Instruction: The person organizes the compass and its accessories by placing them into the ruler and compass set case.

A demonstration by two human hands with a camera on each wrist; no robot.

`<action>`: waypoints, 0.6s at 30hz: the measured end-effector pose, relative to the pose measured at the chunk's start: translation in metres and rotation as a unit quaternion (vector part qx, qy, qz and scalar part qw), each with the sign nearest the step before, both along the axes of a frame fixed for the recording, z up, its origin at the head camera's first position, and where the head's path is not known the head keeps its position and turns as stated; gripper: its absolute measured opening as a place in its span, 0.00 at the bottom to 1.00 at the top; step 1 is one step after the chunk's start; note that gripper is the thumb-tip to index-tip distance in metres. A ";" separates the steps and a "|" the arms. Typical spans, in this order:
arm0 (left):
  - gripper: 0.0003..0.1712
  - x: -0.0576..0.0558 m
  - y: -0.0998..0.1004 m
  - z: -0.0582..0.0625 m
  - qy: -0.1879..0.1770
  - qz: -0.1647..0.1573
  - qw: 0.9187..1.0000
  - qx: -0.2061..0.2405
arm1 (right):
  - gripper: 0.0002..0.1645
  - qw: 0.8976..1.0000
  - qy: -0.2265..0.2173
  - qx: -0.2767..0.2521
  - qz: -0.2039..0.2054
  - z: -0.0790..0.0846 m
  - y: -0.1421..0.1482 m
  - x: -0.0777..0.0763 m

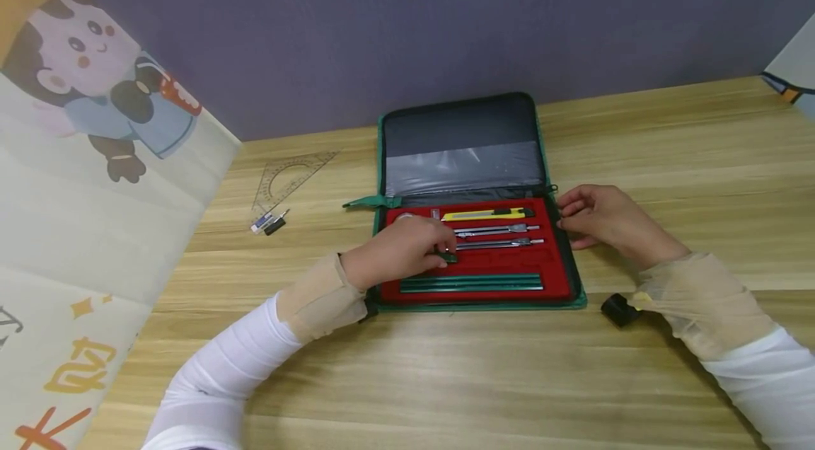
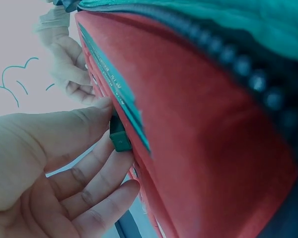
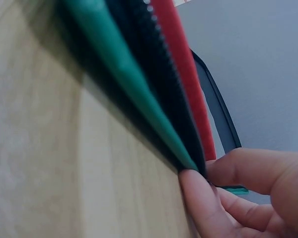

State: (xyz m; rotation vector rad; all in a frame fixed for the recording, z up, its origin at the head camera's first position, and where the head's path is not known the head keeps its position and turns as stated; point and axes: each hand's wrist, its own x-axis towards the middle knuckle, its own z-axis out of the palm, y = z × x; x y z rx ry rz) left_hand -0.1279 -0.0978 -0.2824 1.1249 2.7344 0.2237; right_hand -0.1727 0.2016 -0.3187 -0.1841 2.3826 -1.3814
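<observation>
A green zip case (image 1: 576, 300) lies unfolded on the table, with a red molded insert (image 1: 490, 264) in its lower half. My left hand (image 1: 407, 248) is over the left part of the insert, pinching a small dark green block (image 2: 120, 140) between thumb and fingers, close against the red surface. Around it in the insert are a yellow utility knife (image 1: 487, 214), two silver compasses (image 1: 499, 244) and a green triangular scale ruler (image 1: 471, 284). With thumb and fingers, my right hand (image 1: 598, 216) grips the right edge of the case; the right wrist view shows the green border between them.
A clear set square with protractor (image 1: 294, 177) lies at the left, above an eraser (image 1: 262, 223) and a small black piece (image 1: 276, 226). A dark purple panel (image 1: 414, 18) stands behind the table. Wrist cameras, one seen as a black block (image 1: 619, 310), sit under both wrists.
</observation>
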 end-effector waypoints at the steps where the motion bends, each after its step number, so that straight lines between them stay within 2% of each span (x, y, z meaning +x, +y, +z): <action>1: 0.13 0.000 0.000 0.000 0.001 0.000 1.000 0.001 | 0.27 1.000 0.000 0.000 0.000 0.000 0.000 0.000; 10: 0.12 0.000 -0.002 -0.001 0.006 0.001 1.000 0.006 | 0.26 1.000 0.008 -0.008 0.003 0.000 0.001 0.000; 18: 0.10 0.001 0.002 -0.001 0.003 0.006 1.000 -0.008 | 0.26 1.000 0.009 -0.017 0.008 -0.001 0.002 0.001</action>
